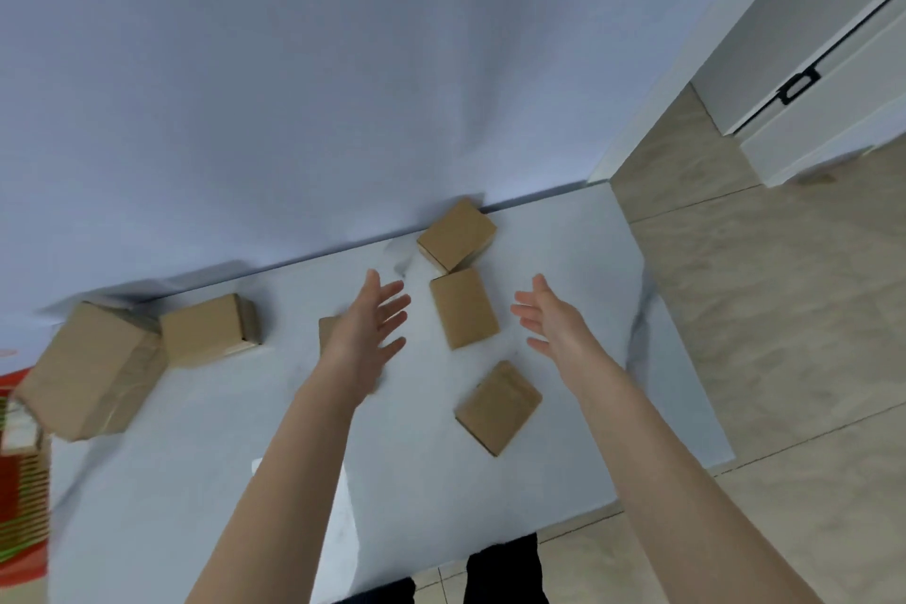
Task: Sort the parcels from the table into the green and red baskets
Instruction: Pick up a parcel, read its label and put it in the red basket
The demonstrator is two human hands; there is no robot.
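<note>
Your table (pixel 196 481) carries six parcels, spread apart enough that each can be taken singly. The big parcel (pixel 88 368) sits at the left end, nearest a red and green blur (pixel 19 495) that is likely the baskets. Your left hand (pixel 365 334) and right hand (pixel 554 321) hang above the table, fingers straight, holding nothing. The palms face each other across the middle parcel (pixel 463 307), set, I judge, to clasp it from both sides.

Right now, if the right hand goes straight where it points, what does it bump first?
Probably the brown parcel between the left hand and the right hand, whose fingers aim at it. Height is unclear; it might pass above.
</note>
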